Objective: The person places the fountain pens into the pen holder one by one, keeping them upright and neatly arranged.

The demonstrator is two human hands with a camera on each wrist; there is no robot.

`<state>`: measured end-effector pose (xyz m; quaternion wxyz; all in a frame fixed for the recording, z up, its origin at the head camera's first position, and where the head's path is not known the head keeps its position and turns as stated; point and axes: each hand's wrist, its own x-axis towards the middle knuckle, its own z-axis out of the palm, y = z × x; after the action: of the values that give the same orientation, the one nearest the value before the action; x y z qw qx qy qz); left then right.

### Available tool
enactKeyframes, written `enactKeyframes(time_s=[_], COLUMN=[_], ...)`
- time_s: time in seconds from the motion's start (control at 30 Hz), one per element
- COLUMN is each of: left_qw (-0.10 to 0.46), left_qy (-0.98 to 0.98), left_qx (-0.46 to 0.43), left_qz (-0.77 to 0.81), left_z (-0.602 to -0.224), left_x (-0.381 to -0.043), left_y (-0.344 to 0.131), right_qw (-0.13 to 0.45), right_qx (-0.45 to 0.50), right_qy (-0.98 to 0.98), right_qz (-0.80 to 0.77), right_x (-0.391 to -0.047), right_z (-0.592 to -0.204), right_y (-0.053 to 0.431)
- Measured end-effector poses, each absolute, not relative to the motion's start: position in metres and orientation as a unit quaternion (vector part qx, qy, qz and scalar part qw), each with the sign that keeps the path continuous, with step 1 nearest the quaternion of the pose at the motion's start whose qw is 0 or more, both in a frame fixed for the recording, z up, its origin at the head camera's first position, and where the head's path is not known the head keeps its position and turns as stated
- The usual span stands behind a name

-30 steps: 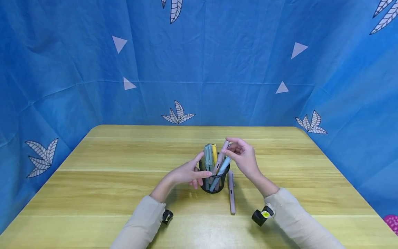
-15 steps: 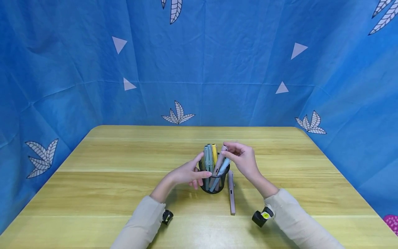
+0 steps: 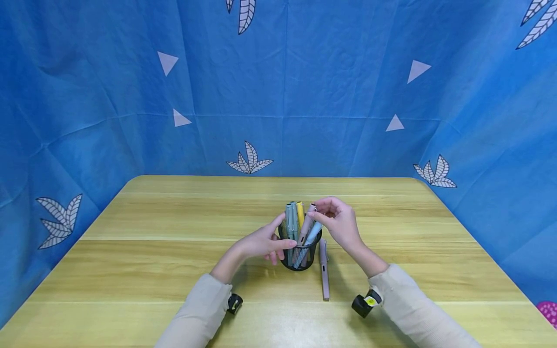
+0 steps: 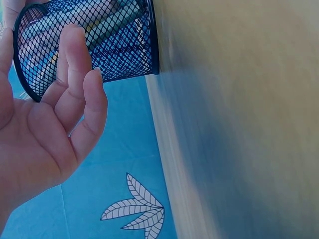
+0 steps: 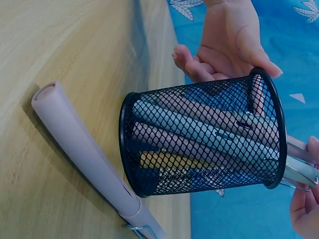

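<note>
A black mesh pen cup (image 3: 297,265) stands upright at mid-table, filled with several pens. My left hand (image 3: 258,240) holds it from the left, thumb at the near rim; the left wrist view shows fingers along the mesh (image 4: 124,55). My right hand (image 3: 343,224) pinches the upper end of a mauve pen (image 3: 306,227) whose lower part is inside the cup. Close by that pen leans a light blue one (image 3: 313,234). Two grey-teal pens (image 3: 290,220) and a yellow pen (image 3: 300,211) stand farther left in the cup.
Another mauve pen (image 3: 324,275) lies on the wooden table (image 3: 174,270), just right of the cup; its clip shows in the right wrist view, beside the mesh wall (image 5: 209,134). A blue patterned cloth (image 3: 283,87) hangs behind the table.
My right hand has lowered the mauve pen deeper into the cup, moving slightly down and left. The left hand and the cup have stayed in place.
</note>
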<state>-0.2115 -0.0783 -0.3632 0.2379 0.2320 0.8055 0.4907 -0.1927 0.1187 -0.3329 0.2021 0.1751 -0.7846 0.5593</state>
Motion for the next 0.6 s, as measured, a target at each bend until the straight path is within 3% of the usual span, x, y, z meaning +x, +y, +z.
enactKeyframes(time_s=[0.6], left_qw=[0.240], left_qy=[0.805], left_qx=[0.225], left_qz=[0.495], left_z=[-0.374], left_x=[-0.218], left_y=[-0.079], right_qw=[0.207], right_qx=[0.176], right_qy=[-0.785], right_qz=[0.556], right_x=[-0.190], right_z=[-0.333], right_y=[0.114])
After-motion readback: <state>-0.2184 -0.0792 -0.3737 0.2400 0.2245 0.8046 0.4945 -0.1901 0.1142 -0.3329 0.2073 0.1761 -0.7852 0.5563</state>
